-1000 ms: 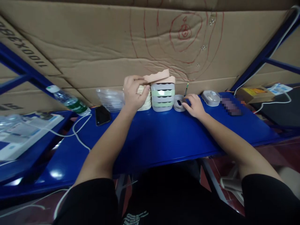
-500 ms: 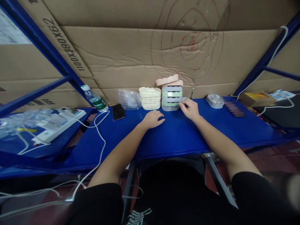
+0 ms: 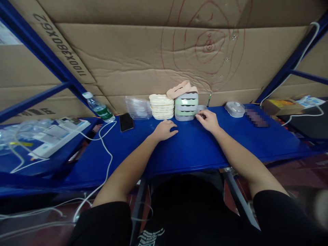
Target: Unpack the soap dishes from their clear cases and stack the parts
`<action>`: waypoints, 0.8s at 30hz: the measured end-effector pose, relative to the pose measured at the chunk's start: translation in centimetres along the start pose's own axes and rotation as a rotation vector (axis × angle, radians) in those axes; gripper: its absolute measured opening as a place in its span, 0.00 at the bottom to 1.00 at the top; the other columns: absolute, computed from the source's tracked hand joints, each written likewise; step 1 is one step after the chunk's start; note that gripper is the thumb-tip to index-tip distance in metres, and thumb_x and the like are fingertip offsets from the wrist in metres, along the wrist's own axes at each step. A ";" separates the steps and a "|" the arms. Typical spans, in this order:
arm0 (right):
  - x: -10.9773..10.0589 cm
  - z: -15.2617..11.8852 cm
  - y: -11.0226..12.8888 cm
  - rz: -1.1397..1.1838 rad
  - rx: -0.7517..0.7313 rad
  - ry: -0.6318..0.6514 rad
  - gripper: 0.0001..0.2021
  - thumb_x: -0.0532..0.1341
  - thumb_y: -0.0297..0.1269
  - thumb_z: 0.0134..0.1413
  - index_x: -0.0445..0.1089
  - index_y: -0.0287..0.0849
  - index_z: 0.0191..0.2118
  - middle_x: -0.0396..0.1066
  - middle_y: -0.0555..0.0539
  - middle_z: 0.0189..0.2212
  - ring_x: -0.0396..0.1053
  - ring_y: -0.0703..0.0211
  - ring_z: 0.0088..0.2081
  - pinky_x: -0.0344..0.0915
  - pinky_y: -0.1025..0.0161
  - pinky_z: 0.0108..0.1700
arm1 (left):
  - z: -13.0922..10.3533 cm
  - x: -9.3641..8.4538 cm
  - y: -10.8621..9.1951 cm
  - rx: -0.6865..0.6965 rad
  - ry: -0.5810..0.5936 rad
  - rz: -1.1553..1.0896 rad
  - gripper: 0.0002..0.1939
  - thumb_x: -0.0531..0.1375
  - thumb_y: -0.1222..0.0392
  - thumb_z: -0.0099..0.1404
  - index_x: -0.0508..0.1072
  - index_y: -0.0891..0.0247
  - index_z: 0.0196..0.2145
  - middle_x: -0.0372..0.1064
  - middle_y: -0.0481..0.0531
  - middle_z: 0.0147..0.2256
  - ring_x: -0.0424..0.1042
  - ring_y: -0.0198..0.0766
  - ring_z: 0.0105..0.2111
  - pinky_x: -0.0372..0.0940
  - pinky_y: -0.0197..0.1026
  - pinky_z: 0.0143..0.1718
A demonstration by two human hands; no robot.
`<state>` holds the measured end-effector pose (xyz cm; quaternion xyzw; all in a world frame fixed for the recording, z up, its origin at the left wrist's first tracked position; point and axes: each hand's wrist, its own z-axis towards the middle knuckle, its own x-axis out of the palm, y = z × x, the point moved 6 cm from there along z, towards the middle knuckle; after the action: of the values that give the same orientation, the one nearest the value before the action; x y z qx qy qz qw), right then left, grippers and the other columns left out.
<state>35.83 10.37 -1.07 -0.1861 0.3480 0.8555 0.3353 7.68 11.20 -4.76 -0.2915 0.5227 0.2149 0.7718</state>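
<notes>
My left hand (image 3: 166, 130) rests on the blue table with its fingers apart and nothing in it. Just behind it stands a stack of cream wavy-edged trays (image 3: 162, 106). To their right is a stack of grey and green wavy-edged pieces (image 3: 186, 107). A peach wavy-edged ring (image 3: 178, 90) leans tilted at its top, over another peach piece. My right hand (image 3: 208, 121) is beside this stack's lower right side, fingers curled in. A grey piece (image 3: 201, 107) shows behind those fingers. Whatever lies between them is hidden.
Clear plastic trays (image 3: 138, 108) and a black phone (image 3: 126, 122) lie left of the stacks. Further left are a water bottle (image 3: 98, 107) and a white cable (image 3: 109, 157). A translucent case (image 3: 234, 109) sits to the right. A cardboard wall (image 3: 128, 54) stands behind.
The upper peach ring has tipped further, its left side dropping toward the cream stack. My right hand has shifted slightly down beside the stack. The view has turned a little.
</notes>
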 end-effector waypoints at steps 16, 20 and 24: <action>2.2 -1.0 1.1 0.080 -0.020 0.305 0.14 0.66 0.51 0.69 0.85 0.48 0.42 0.86 0.46 0.35 0.81 0.49 0.35 0.75 0.51 0.43 | 1.5 -9.2 2.8 -0.224 -0.449 0.177 0.15 0.59 0.51 0.79 0.83 0.57 0.53 0.82 0.62 0.56 0.77 0.59 0.60 0.68 0.61 0.66; 2.3 -1.0 1.0 0.081 -0.015 0.315 0.14 0.66 0.51 0.69 0.85 0.47 0.43 0.86 0.45 0.35 0.81 0.48 0.35 0.74 0.51 0.43 | 4.7 -12.6 2.4 -0.306 -0.419 0.262 0.21 0.62 0.48 0.78 0.79 0.57 0.62 0.75 0.66 0.63 0.71 0.66 0.65 0.65 0.65 0.66; 2.0 -1.0 1.3 0.065 -0.024 0.318 0.14 0.66 0.51 0.70 0.85 0.47 0.44 0.87 0.45 0.36 0.81 0.50 0.36 0.74 0.53 0.43 | 8.5 -13.2 1.3 -0.259 -0.285 0.313 0.18 0.63 0.51 0.75 0.83 0.60 0.57 0.77 0.69 0.58 0.71 0.72 0.63 0.63 0.71 0.64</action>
<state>33.52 9.81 -2.28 -0.3117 0.3920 0.8298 0.2461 7.86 17.47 9.70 -0.2701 0.4156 0.4361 0.7512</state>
